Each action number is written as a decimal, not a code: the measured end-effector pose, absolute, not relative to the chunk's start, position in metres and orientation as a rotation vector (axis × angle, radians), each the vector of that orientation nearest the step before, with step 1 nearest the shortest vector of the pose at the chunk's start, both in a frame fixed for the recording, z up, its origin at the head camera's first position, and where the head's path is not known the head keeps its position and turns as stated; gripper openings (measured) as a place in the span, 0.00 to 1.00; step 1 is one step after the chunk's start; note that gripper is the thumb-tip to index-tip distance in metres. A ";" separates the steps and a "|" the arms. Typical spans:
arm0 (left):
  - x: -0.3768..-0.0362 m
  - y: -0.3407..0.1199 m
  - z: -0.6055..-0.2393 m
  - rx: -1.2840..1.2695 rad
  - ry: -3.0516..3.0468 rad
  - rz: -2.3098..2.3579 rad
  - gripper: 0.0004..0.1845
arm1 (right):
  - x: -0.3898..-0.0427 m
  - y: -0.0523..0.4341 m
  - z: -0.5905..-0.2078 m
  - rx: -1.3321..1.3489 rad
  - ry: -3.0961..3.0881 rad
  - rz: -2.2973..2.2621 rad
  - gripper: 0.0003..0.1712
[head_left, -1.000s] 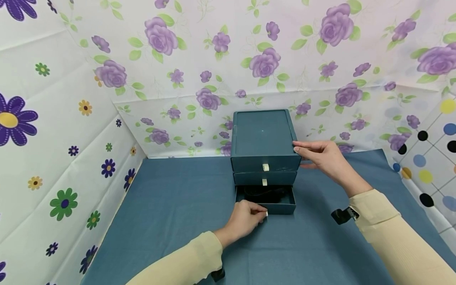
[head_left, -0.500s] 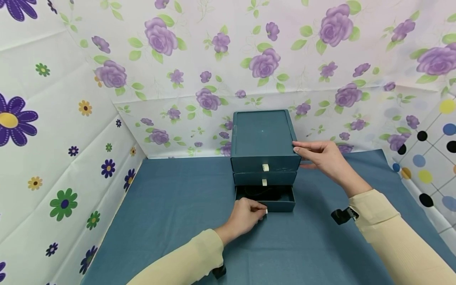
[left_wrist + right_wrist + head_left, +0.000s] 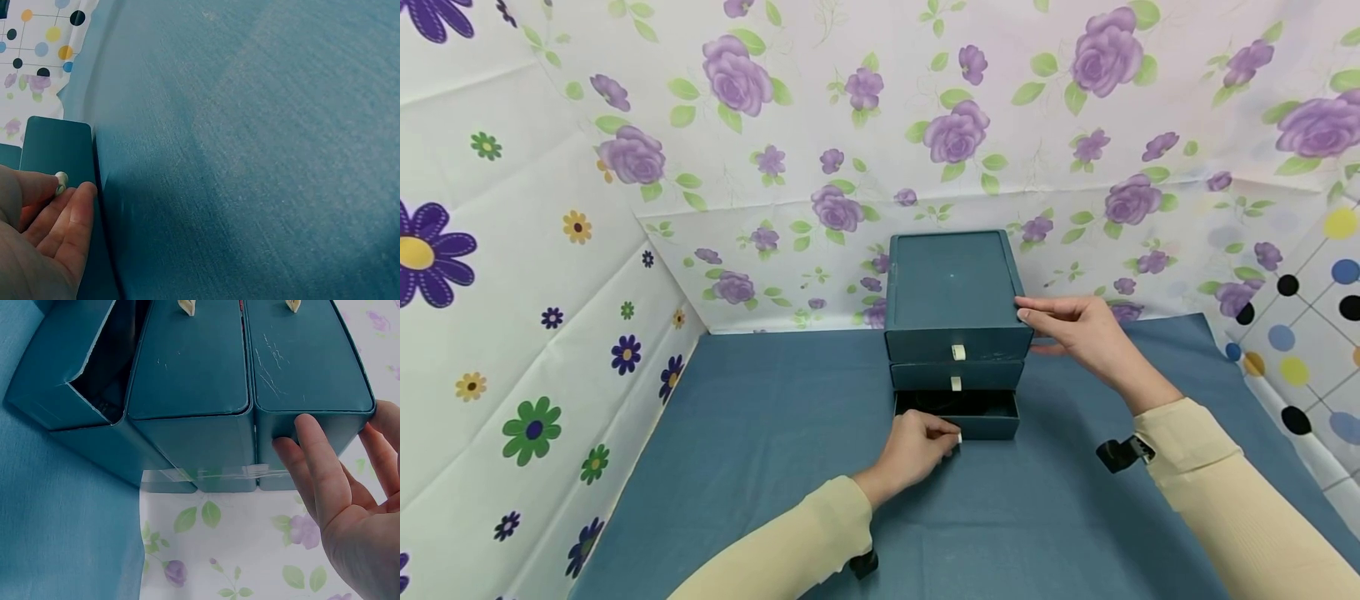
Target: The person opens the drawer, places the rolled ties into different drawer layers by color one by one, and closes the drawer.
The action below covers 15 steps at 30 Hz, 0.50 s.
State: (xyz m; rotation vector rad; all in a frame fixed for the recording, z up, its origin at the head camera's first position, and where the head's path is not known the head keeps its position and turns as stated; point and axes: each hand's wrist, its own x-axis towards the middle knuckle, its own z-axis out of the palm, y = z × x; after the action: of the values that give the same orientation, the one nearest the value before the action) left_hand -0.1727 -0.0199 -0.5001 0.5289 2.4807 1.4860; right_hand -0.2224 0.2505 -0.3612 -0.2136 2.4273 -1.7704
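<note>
No writing or brand shows anywhere. Just below the frame's centre in the head view, the left hand [image 3: 917,450] pinches the white pull tab [image 3: 959,438] of the bottom drawer [image 3: 958,414], which stands partly open. The teal drawer box [image 3: 953,312] sits at centre on the blue cloth [image 3: 760,433]. Right of centre, the right hand [image 3: 1078,329] rests straight fingers against the box's upper right side.
</note>
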 end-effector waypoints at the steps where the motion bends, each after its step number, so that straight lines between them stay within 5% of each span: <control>1: -0.173 -0.020 -0.500 0.528 2.485 1.485 0.09 | -0.222 0.251 -0.361 -0.214 2.427 -1.771 0.27; 15: -0.180 -0.016 -0.500 0.516 2.518 1.472 0.09 | -0.222 0.251 -0.363 -0.214 2.431 -1.777 0.27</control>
State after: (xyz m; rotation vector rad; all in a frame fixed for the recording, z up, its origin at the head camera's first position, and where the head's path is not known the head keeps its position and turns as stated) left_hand -0.1801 -0.0162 -0.5002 0.5160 2.5181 1.4717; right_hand -0.2224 0.2510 -0.3626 -0.2145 2.4307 -1.7769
